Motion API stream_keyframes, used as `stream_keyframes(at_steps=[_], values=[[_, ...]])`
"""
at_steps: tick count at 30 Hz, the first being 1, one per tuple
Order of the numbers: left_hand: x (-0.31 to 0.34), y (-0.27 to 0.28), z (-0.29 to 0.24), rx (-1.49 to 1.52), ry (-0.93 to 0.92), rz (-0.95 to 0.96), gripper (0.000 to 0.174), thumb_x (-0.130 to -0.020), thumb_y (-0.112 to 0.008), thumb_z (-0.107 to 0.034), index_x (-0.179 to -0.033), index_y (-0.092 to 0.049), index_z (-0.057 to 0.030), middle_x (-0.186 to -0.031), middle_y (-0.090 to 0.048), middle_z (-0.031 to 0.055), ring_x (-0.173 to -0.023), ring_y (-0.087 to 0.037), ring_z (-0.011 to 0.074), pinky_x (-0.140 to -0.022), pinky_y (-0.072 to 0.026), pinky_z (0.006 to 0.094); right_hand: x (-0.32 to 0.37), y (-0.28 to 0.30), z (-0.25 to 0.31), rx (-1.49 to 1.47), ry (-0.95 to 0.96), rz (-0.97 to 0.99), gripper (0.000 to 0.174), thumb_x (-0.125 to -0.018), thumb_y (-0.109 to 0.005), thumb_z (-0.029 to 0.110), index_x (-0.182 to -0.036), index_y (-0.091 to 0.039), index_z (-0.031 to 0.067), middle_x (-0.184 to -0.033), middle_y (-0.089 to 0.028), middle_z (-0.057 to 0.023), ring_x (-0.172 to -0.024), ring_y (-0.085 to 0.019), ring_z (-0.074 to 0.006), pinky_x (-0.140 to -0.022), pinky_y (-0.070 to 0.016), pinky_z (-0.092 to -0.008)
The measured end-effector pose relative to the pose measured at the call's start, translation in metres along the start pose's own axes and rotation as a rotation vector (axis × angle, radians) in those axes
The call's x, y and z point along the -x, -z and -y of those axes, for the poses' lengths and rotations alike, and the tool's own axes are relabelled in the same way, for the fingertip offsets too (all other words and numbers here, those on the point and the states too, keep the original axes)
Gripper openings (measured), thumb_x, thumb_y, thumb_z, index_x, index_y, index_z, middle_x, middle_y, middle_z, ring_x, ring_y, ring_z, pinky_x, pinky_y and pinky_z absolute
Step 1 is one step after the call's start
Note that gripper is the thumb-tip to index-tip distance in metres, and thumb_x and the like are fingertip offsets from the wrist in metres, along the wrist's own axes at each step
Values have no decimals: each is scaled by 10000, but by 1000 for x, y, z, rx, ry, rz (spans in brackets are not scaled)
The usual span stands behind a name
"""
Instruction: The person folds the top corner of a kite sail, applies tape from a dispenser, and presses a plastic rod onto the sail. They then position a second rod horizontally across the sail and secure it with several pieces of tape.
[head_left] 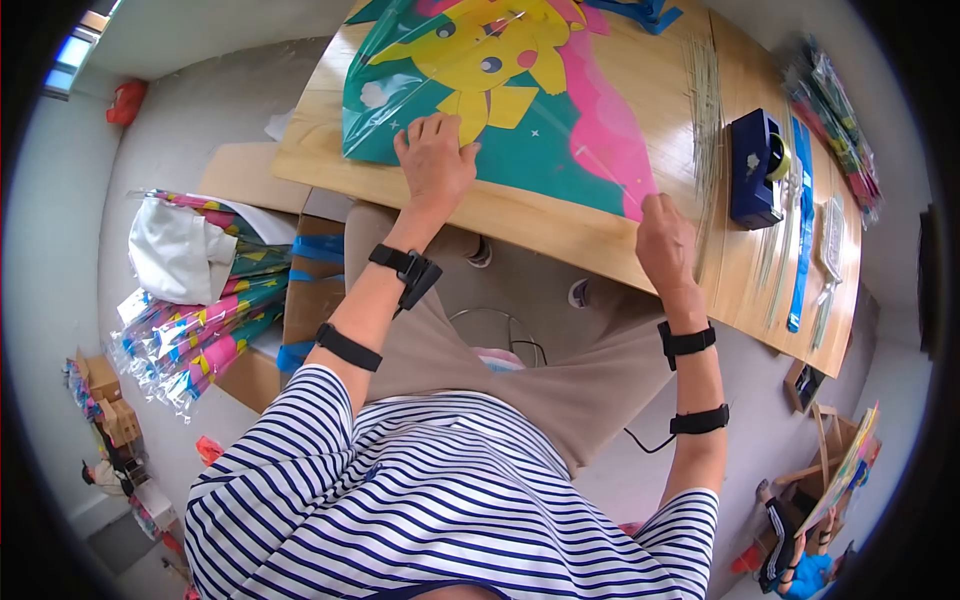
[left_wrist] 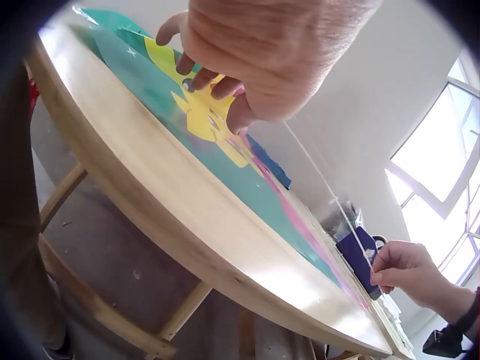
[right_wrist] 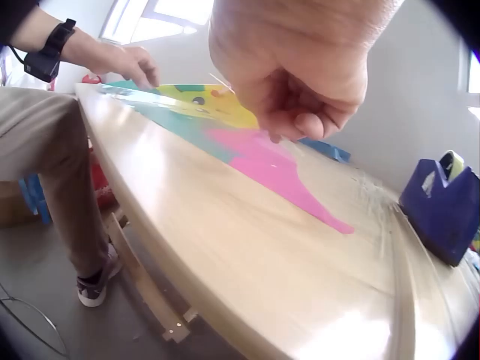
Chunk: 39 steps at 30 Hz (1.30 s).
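Note:
A green and pink plastic sheet point(head_left: 540, 160) with a yellow cartoon figure lies on the wooden table, partly under shiny clear film. My left hand point(head_left: 437, 165) is over the sheet's near edge, fingers loosely bent and spread, as the left hand point(left_wrist: 255, 56) shows in its own wrist view. At the sheet's pink corner, my right hand point(head_left: 667, 245) has its fingers curled. Between its thumb and forefinger, the right hand point(left_wrist: 412, 271) pinches a thin pale strand point(left_wrist: 326, 184). The strand runs straight toward the left hand, which hides its far end.
A blue tape dispenser point(head_left: 757, 170) stands right of a bundle of thin sticks point(head_left: 706, 130). Beyond it lie a blue strip point(head_left: 803, 230) and wrapped colourful packs point(head_left: 830, 130). More wrapped packs point(head_left: 210, 340) are stacked at left under a white cloth point(head_left: 180, 250). Another person point(head_left: 800, 550) is at lower right.

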<state>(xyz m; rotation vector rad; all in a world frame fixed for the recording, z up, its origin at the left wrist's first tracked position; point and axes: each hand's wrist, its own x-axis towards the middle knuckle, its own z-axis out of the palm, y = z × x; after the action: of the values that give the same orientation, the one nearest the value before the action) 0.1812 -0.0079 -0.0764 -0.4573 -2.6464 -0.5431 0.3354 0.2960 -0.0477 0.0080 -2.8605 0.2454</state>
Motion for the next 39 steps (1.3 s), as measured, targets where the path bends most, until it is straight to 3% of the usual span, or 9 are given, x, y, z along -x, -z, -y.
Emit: stream_keyframes(at_steps=[3, 6, 12, 15, 18, 22, 25, 34, 39], values=[[9, 13, -4, 81, -104, -64, 361, -737, -794, -173, -1059, -649, -96, -1091, -654, 69, -1148, -548, 296, -1024, -351, 524, -16, -7, 18, 31, 164, -108, 152, -788, -590, -18, -919, -551, 48, -909, -586, -137, -872, -614, -355, -719, -494, -462], [17, 23, -18, 165, -201, -68, 304, -741, -775, -112, -1026, -670, -91, -1042, -674, 69, -1093, -574, 299, -995, -380, 467, -23, -28, 14, 96, 244, -59, 146, -777, -589, -21, -897, -553, 53, -884, -561, -120, -881, -593, -322, -728, -481, -433], [17, -1, -40, 338, -337, 26, 188, -762, -738, -69, -940, -687, -96, -972, -660, 56, -1039, -568, 286, -962, -401, 439, -9, -40, 18, 100, 111, -177, 112, -771, -590, -13, -846, -544, 56, -881, -548, -121, -866, -575, -323, -738, -466, -425], [15, -17, -47, 340, -382, 66, 132, -773, -721, -61, -893, -681, -99, -923, -623, 54, -1006, -549, 285, -937, -408, 436, 5, -36, 42, 34, 19, -75, 123, -782, -601, 14, -902, -601, 40, -953, -575, -120, -953, -575, -327, -821, -466, -439], [13, -24, -51, 320, -392, 92, 94, -788, -703, -55, -864, -673, -101, -877, -580, 59, -967, -532, 288, -904, -412, 434, 14, -40, 65, 7, 28, -171, 227, -807, -624, 24, -1033, -650, 29, -1121, -621, -129, -1083, -575, -334, -932, -461, -453], [8, -31, -56, 298, -398, 87, 65, -804, -679, -47, -830, -654, -101, -840, -546, 62, -935, -524, 292, -865, -415, 431, 18, -49, 79, 17, -40, -140, 338, -841, -668, 100, -1170, -656, 24, -1229, -621, -120, -1184, -552, -325, -1012, -432, -473], [5, -38, -58, 294, -375, 135, 135, -736, -652, 27, -785, -648, -99, -877, -567, 82, -964, -532, 305, -868, -406, 435, 21, -58, 84, 56, -49, -163, 354, -848, -634, 97, -1182, -630, -17, -1254, -601, -135, -1210, -534, -319, -1080, -393, -483], [-2, -38, -62, 204, -453, 84, 206, -721, -654, 40, -880, -606, -83, -874, -589, 75, -941, -562, 306, -829, -431, 446, 25, -61, 89, 19, -57, -219, 363, -847, -603, 59, -1193, -618, -46, -1261, -608, -164, -1198, -552, -334, -1062, -425, -479], [-34, -37, -69, 344, -417, 161, 162, -768, -630, 27, -879, -600, -87, -863, -605, 85, -883, -587, 304, -805, -440, 430, 26, -63, 87, 49, -52, -221, 358, -872, -626, 68, -1210, -629, -50, -1264, -621, -179, -1190, -564, -346, -1012, -457, -464]])
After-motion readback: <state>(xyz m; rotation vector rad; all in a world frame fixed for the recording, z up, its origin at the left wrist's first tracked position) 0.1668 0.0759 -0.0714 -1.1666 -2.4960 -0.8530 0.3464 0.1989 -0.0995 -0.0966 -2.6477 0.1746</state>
